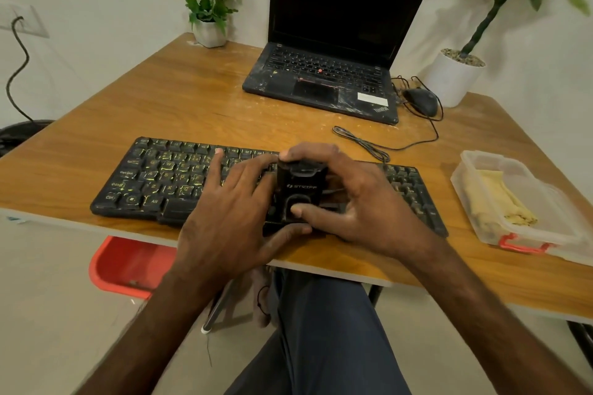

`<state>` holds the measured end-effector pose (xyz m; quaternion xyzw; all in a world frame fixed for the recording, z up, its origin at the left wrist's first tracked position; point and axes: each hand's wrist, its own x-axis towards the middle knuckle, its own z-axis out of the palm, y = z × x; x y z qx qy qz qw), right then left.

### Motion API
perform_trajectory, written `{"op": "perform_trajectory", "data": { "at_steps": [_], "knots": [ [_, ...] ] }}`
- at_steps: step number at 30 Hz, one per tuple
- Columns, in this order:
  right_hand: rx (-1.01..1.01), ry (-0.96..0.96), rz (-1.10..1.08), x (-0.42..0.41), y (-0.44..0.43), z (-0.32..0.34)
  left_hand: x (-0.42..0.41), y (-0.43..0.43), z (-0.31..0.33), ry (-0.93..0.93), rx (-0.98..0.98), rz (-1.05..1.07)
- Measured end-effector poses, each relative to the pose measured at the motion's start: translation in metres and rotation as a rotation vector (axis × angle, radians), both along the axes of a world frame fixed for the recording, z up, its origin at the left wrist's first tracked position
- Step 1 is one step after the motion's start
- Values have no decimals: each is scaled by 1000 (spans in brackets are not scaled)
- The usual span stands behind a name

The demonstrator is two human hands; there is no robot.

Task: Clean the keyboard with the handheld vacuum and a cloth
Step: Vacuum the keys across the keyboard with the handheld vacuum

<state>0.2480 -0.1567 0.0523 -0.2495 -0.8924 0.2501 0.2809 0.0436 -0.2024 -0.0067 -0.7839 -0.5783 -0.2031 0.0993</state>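
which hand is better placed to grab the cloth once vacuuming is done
Right. The cloth lies in the plastic container by the right hand, which grips the handheld vacuum; the left hand rests on the keyboard.

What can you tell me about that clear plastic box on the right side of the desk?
The plastic box is see-through and cloudy, rectangular with rounded corners, with a red clip on its near end. It sits flat at the wooden desk's right edge. A crumpled yellowish cloth lies inside. Neither hand touches it.

Black dusty keyboard [167, 179] flat near table edge; black handheld vacuum [300, 191] upright on its middle; yellow cloth [495, 199] in plastic box, right.
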Motion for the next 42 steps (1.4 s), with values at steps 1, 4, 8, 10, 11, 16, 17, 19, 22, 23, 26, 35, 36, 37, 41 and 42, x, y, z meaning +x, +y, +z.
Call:
{"op": "perform_trajectory", "data": {
  "at_steps": [1, 4, 8, 10, 11, 16, 17, 19, 22, 23, 26, 35, 36, 37, 41, 42],
  "knots": [
    [30, -9, -20, 1, 1, -1, 0, 0, 0, -1, 3, 0],
    [112, 12, -230, 9, 20, 0, 0, 0, 1, 2, -1, 7],
    [54, 44, -312, 20, 24, 1, 1, 0, 2, 0, -3, 11],
    [7, 50, -234, 21, 11, -1, 1, 0, 1, -1, 0, 5],
    [-5, 50, -190, 22, 5, -2, 1, 0, 1, -3, -2, 3],
    [60, 50, -271, 29, 16, -4, 1, -1, 1, 2, -6, 6],
    [75, 52, -323, 30, 24, -3, 1, -1, 2, 6, -9, 11],
    [82, 72, -371, 30, 36, -1, 2, -1, 3, 14, -11, 14],
    [8, 72, -254, 17, 33, -1, 1, -1, 1, 20, -22, 17],
    [14, 50, -195, 11, 28, -2, 0, -1, 1, 22, -27, 18],
    [133, -27, -186, 1, 35, -2, 1, 0, 2, 25, -27, 22],
    [140, -87, -142, -4, 49, 3, 0, -1, 2, 30, -16, 19],
    [172, -115, -175, -4, 53, 4, 0, -1, 2, 30, -14, 20],
    [203, -134, -210, -4, 57, 6, 1, -1, 2, 29, -16, 21],
    [132, -90, -160, -6, 54, 9, 1, 0, 3, 18, -17, 19],
    [108, -87, -125, -6, 51, 8, 1, 0, 3, 16, -14, 19]
  ]
}}
